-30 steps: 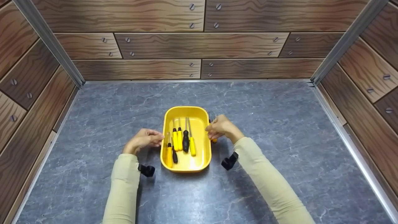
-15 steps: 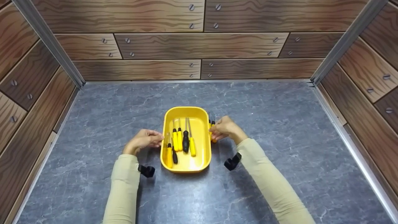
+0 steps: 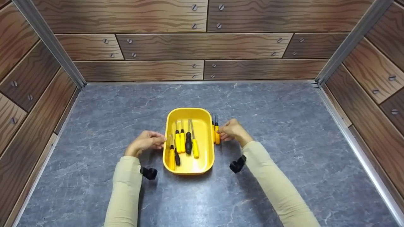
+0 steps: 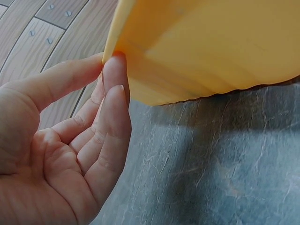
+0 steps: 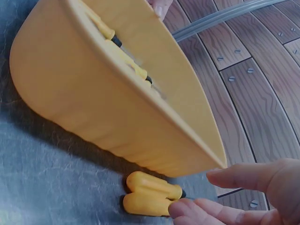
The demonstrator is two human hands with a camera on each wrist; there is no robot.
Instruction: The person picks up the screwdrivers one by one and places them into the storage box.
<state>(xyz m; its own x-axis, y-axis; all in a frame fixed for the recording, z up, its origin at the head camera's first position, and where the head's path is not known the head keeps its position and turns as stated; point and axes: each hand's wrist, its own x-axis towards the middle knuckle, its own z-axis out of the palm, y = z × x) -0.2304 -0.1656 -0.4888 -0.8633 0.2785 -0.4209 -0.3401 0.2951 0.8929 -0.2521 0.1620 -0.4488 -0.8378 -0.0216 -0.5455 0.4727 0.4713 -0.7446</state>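
Observation:
My left hand point(image 3: 145, 142) pinches the left rim of a yellow plastic bin point(image 3: 204, 135) between thumb and fingers; the left wrist view shows the fingertips point(image 4: 115, 75) on its edge. Inside the bin lie several screwdrivers with yellow or black handles, among them a black-handled screwdriver point(image 3: 188, 143). Just outside the right wall, two yellow-handled screwdrivers point(image 5: 149, 193) lie side by side on the table. My right hand point(image 3: 233, 130) is beside them, its thumb apart from its fingers. In the right wrist view the fingers overlap the shaft end, and touching cannot be made out.
The grey marbled tabletop point(image 3: 126, 107) is bounded by wood-patterned walls point(image 3: 202, 45) at the back and both sides. A metal strip point(image 3: 363, 160) runs along the right edge. Black wrist cameras hang from both sleeves.
My right hand has drawn away from the bin's right rim, moving right and exposing the two screwdrivers outside it. My left hand and the bin have stayed put.

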